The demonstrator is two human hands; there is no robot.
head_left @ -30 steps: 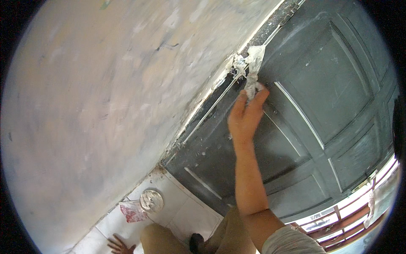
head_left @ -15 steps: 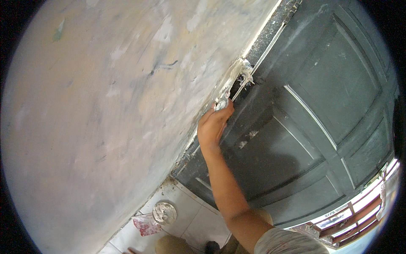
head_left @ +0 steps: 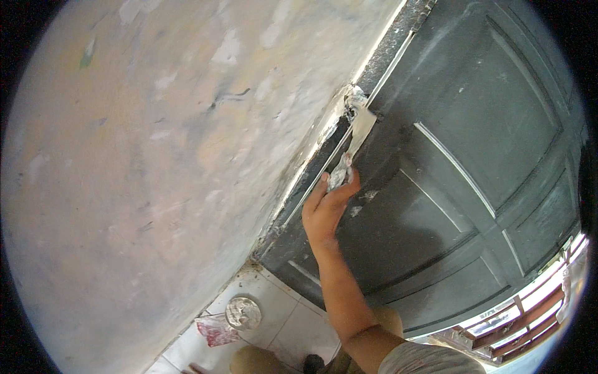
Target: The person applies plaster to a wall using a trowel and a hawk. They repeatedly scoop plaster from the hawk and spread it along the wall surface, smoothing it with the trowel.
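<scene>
My right hand [head_left: 329, 209] is closed round the putty-smeared handle of a putty knife [head_left: 362, 134]. Its flat, pale blade lies against the edge of the dark grey door [head_left: 374, 249], beside the door frame. Just past the blade tip, a lump of white filler [head_left: 353, 98] sits on the frame where it meets the wall. At the lower edge shows a bit of skin, apparently my left hand [head_left: 195, 369]; too little is visible to read its fingers.
A round container [head_left: 243, 313] smeared with white paste stands on the tiled floor [head_left: 274, 311], beside a red-and-clear plastic packet [head_left: 217, 330]. The patchy painted wall [head_left: 137, 187] fills the left. A window with brown bars [head_left: 517, 324] is at the lower right.
My right hand has drawn back down and slightly right with the putty knife, from the frame gap onto the door edge. The blade now shows plainly.
</scene>
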